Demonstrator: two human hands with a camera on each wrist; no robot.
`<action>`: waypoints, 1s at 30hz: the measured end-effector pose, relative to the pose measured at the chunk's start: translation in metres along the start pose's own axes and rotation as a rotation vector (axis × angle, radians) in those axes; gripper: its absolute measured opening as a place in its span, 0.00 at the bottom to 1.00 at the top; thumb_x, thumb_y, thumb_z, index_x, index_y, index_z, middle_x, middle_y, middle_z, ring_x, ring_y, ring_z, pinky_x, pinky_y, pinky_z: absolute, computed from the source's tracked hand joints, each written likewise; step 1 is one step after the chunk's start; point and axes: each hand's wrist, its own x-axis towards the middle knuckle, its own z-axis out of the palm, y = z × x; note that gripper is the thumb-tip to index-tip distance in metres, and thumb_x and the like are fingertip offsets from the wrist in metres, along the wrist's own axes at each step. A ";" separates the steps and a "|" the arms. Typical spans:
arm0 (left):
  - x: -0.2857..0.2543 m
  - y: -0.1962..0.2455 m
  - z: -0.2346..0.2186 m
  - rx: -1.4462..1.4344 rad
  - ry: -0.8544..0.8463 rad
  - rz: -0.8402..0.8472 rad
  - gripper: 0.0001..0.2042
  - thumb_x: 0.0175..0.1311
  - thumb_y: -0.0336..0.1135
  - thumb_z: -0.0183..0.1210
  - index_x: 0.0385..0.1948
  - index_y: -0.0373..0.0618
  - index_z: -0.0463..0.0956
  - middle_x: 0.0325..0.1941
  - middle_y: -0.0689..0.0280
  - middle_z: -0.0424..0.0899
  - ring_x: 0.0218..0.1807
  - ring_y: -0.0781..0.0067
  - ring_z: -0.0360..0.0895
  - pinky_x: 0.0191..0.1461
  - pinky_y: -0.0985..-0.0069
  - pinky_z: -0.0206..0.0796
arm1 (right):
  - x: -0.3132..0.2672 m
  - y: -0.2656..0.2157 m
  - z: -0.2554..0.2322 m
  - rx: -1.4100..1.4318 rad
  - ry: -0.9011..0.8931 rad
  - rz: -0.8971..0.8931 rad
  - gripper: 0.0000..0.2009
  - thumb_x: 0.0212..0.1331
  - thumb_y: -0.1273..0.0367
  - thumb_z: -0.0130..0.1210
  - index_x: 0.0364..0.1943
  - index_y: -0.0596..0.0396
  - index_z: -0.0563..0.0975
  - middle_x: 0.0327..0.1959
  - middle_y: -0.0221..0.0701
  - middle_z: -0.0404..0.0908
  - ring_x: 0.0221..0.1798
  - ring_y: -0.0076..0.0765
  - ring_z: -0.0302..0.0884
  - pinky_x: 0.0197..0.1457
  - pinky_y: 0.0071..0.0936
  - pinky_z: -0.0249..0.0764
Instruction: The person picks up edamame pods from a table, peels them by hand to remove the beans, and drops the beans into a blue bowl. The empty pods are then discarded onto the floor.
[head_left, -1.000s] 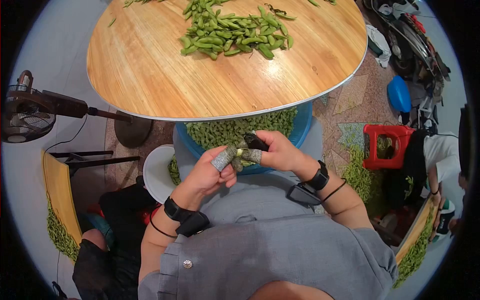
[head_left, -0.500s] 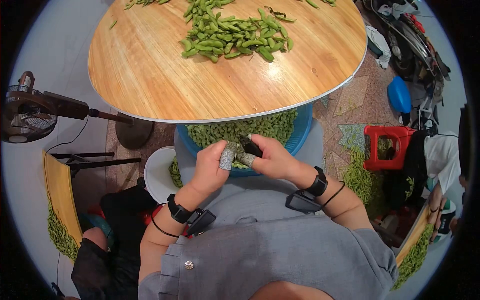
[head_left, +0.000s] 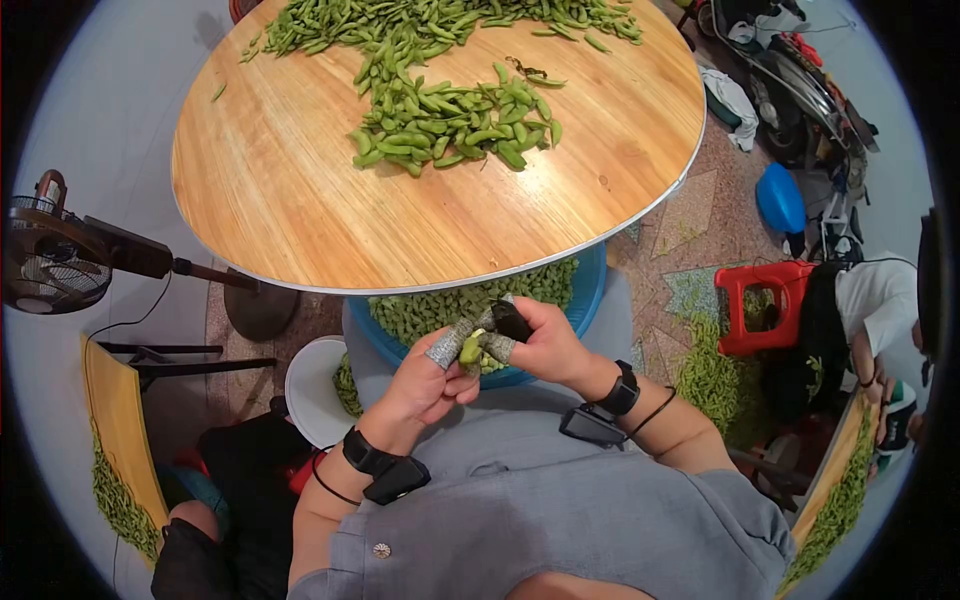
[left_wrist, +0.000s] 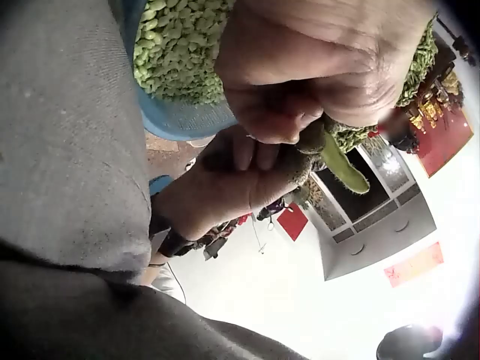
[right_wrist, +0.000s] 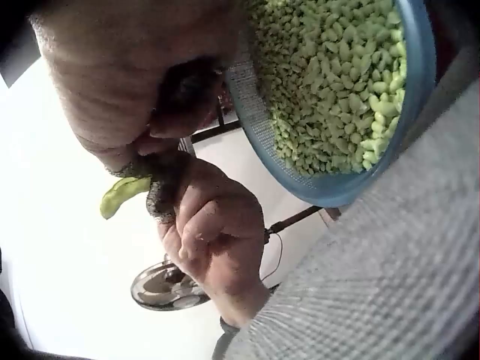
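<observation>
A green edamame pod (head_left: 470, 350) is pinched between the two hands, its free end sticking out past the thumbs; the same pod (left_wrist: 343, 166) shows in the left wrist view. The left hand (head_left: 425, 385) grips it with a thumb wrapped in grey tape, the other fingers curled below. The right hand (head_left: 552, 345) meets it from the other side, thumb also taped, with a black covering (head_left: 512, 320) by its index finger. Just beyond the hands, a blue mesh basket (right_wrist: 330, 196) holds many shelled green beans (right_wrist: 337, 82).
Heaps of pods (head_left: 440, 120) lie on the round wooden table (head_left: 420, 230). On the left are a white bucket (head_left: 312, 395) and a standing fan (head_left: 45, 255). To the right stand a red stool (head_left: 735, 300), pods on the floor (head_left: 705, 370) and another person (head_left: 885, 310).
The head view has tilted up, showing more of the table. The thumbs, pressed close together half a second ago, now stand slightly apart with the pod showing between them.
</observation>
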 end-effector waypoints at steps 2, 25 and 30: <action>0.002 0.000 0.001 0.157 0.117 0.067 0.07 0.69 0.33 0.47 0.33 0.44 0.73 0.16 0.74 0.66 0.15 0.83 0.57 0.20 0.81 0.56 | -0.001 0.003 0.000 -0.084 0.094 -0.063 0.12 0.52 0.73 0.58 0.42 0.59 0.76 0.29 0.23 0.77 0.32 0.15 0.70 0.35 0.18 0.71; -0.023 0.012 -0.052 0.814 0.366 0.474 0.10 0.68 0.33 0.49 0.45 0.41 0.73 0.23 0.70 0.73 0.22 0.83 0.68 0.27 0.82 0.64 | 0.027 -0.063 -0.025 -0.673 0.238 -0.334 0.10 0.48 0.73 0.56 0.36 0.59 0.74 0.27 0.43 0.74 0.32 0.51 0.76 0.34 0.36 0.72; -0.083 0.029 -0.124 1.540 0.902 0.423 0.07 0.57 0.31 0.57 0.34 0.39 0.73 0.30 0.58 0.79 0.28 0.58 0.75 0.33 0.68 0.66 | 0.095 -0.071 -0.058 -1.215 0.566 -0.383 0.10 0.50 0.69 0.57 0.30 0.59 0.70 0.28 0.46 0.75 0.32 0.55 0.74 0.35 0.44 0.71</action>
